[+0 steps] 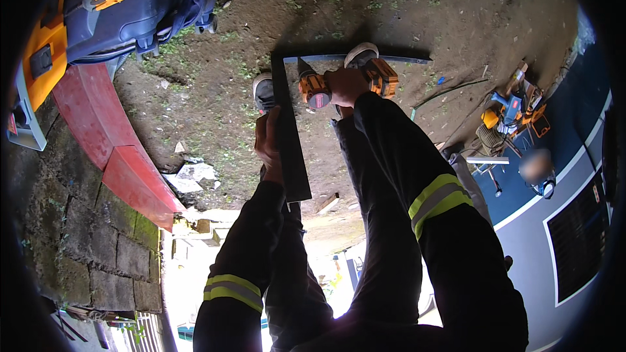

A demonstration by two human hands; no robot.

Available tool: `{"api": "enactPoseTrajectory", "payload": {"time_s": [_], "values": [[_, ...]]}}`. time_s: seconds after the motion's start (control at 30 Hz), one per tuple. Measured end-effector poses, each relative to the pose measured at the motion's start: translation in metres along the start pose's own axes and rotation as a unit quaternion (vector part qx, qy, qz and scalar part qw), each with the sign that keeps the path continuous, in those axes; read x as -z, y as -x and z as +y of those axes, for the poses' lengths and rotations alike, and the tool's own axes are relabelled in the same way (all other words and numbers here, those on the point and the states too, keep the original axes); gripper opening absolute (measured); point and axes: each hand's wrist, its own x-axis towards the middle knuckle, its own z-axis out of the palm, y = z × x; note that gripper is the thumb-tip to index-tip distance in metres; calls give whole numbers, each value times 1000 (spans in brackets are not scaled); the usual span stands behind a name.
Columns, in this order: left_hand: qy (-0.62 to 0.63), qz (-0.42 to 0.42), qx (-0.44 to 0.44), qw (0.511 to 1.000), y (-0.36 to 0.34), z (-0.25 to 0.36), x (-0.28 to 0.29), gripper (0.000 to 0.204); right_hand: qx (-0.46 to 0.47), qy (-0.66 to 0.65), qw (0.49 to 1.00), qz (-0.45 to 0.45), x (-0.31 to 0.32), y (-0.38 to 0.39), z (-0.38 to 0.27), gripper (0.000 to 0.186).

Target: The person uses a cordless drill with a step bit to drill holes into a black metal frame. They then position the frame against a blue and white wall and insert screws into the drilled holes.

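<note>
My left hand (pixel 267 143) is closed on the side of a black flat metal bar (pixel 291 137) that runs toward me. At its far end the bar meets a thinner dark bar (pixel 398 59) stretching to the right, so the two form an L-shaped frame. My right hand (pixel 347 86) grips an orange and black cordless drill (pixel 314 88) by its handle, with the battery (pixel 382 78) to the right. The drill's nose points away from me, close to the inside of the corner; whether its tip touches metal I cannot tell. My shoes (pixel 264 91) stand beside the frame.
Dirt ground with sparse weeds lies around. A dark blue wheeled case (pixel 124 19) and a red metal channel (pixel 107 124) are at the left, by a block wall (pixel 104 254). At the right, power tools (pixel 512 114) lie near another person (pixel 536 168) and a blue-grey wall.
</note>
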Motion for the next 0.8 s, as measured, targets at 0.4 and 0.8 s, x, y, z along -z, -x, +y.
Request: {"api": "enactPoseTrajectory", "payload": {"time_s": [0.4, 0.8], "values": [[-23, 1, -15, 1000, -10, 22, 6, 45, -32, -89, 995, -15, -5, 10, -3, 45], [-18, 9, -14, 1000, -25, 45, 12, 49, -35, -85, 996, -13, -13, 8, 0, 44]]}}
